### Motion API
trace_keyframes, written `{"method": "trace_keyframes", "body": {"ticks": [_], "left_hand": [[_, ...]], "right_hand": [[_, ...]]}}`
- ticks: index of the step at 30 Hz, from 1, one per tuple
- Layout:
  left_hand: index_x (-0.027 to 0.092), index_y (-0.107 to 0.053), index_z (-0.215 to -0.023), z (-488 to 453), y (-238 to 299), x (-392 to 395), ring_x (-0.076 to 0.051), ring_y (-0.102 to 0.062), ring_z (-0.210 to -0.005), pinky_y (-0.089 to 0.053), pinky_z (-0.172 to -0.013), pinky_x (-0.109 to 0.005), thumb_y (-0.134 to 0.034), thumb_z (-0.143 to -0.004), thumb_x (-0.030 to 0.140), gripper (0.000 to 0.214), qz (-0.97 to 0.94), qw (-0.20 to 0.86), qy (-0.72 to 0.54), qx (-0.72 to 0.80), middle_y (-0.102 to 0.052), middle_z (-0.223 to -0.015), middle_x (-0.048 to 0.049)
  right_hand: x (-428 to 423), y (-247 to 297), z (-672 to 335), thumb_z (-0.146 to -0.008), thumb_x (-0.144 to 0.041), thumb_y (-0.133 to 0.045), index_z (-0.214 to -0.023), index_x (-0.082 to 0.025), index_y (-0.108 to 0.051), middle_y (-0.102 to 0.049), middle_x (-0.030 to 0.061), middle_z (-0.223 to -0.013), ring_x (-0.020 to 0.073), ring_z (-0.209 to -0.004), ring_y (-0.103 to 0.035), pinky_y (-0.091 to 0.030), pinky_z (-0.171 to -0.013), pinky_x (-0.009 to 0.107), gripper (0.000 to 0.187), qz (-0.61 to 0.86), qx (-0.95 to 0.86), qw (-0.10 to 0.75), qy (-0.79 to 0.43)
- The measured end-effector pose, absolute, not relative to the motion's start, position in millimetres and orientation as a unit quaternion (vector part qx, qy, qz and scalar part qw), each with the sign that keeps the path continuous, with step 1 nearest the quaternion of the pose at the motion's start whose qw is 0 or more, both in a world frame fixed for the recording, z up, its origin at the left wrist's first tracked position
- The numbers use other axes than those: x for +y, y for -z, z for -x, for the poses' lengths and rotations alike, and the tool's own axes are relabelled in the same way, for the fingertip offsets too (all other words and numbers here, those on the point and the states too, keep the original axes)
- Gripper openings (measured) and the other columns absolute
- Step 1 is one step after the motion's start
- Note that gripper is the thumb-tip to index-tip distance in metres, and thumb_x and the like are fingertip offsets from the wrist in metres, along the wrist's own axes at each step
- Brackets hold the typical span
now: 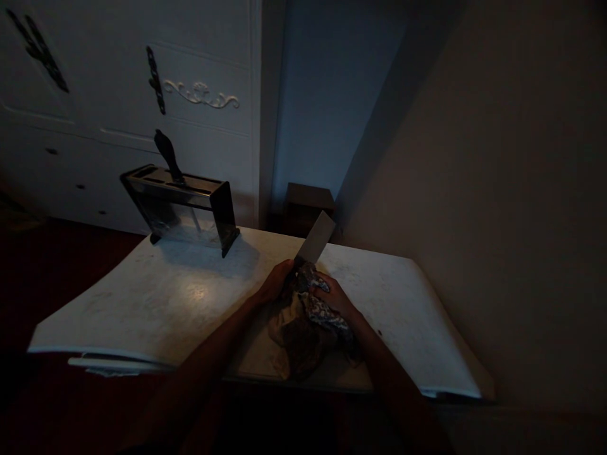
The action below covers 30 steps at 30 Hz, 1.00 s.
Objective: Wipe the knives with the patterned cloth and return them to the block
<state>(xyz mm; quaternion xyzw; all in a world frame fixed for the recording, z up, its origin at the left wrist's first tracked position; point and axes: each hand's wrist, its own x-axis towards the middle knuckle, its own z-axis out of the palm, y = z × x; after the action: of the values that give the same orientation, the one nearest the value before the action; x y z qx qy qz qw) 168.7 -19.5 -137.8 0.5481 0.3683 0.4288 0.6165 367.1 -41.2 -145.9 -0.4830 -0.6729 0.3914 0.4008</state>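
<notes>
My left hand is closed around the handle end of a cleaver, whose wide blade points up and away to the right. A patterned cloth is gripped in my right hand and bunched against the base of the blade. Its brownish lower part hangs toward the near edge of the table. The handle is mostly hidden by my fingers and the cloth. A knife block with clear sides stands at the table's far left, one black-handled knife upright in it.
The pale table extends on both sides of my hands. Behind it on the left is a white cabinet with dark ornate handles. A small dark box-like piece stands beyond the far edge. A wall closes off the right.
</notes>
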Motion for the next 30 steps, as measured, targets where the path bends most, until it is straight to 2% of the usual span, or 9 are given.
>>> {"method": "trace_keyframes", "body": {"ticks": [7, 13, 22, 26, 30], "left_hand": [[0.016, -0.051, -0.071, -169.1, 137.1, -18.1, -0.007, -0.037, -0.032, -0.024, -0.032, -0.020, -0.037, -0.085, 0.073, 0.060, -0.550, 0.605, -0.429, 0.384, -0.046, -0.045, 0.0025], [0.015, -0.054, -0.075, -170.0, 135.1, -17.8, -0.008, -0.036, -0.031, -0.025, -0.032, -0.020, -0.037, -0.085, 0.072, 0.060, -0.555, 0.596, -0.422, 0.397, -0.044, -0.042, 0.0030], [0.016, -0.052, -0.074, -167.5, 141.9, -14.6, -0.008, -0.037, -0.032, -0.025, -0.032, -0.019, -0.038, -0.087, 0.071, 0.059, -0.565, 0.593, -0.414, 0.397, -0.045, -0.044, 0.0030], [0.016, -0.053, -0.076, -167.7, 140.7, -14.6, -0.008, -0.038, -0.033, -0.026, -0.033, -0.020, -0.039, -0.086, 0.070, 0.057, -0.566, 0.589, -0.417, 0.399, -0.045, -0.045, 0.0029], [0.016, -0.053, -0.077, -168.5, 135.2, -17.0, -0.009, -0.038, -0.034, -0.027, -0.034, -0.022, -0.042, -0.085, 0.070, 0.056, -0.556, 0.584, -0.424, 0.412, -0.047, -0.048, 0.0027]], "right_hand": [[-41.3, 148.1, -367.4, -0.068, -0.051, -0.072, -0.116, -0.018, -0.066, -0.068, 0.0069, -0.115, 0.0264, -0.107, -0.062, -0.043, -0.101, 0.043, 0.058, 0.481, -0.653, 0.399, -0.429], [-42.0, 148.6, -366.0, -0.066, -0.055, -0.072, -0.118, -0.017, -0.065, -0.068, 0.0082, -0.115, 0.0275, -0.106, -0.062, -0.044, -0.100, 0.044, 0.065, 0.491, -0.637, 0.394, -0.445], [-47.5, 142.6, -364.3, -0.074, -0.047, -0.068, -0.120, -0.018, -0.064, -0.066, 0.0067, -0.119, 0.0258, -0.110, -0.060, -0.042, -0.102, 0.041, 0.054, 0.464, -0.667, 0.387, -0.436], [-48.9, 140.7, -364.6, -0.075, -0.044, -0.068, -0.120, -0.018, -0.063, -0.066, 0.0063, -0.119, 0.0256, -0.108, -0.060, -0.044, -0.099, 0.040, 0.052, 0.466, -0.671, 0.381, -0.432], [-50.7, 139.6, -363.2, -0.076, -0.044, -0.066, -0.119, -0.016, -0.063, -0.069, 0.0059, -0.108, 0.0239, -0.097, -0.062, -0.048, -0.089, 0.037, 0.051, 0.473, -0.674, 0.373, -0.428]]}}
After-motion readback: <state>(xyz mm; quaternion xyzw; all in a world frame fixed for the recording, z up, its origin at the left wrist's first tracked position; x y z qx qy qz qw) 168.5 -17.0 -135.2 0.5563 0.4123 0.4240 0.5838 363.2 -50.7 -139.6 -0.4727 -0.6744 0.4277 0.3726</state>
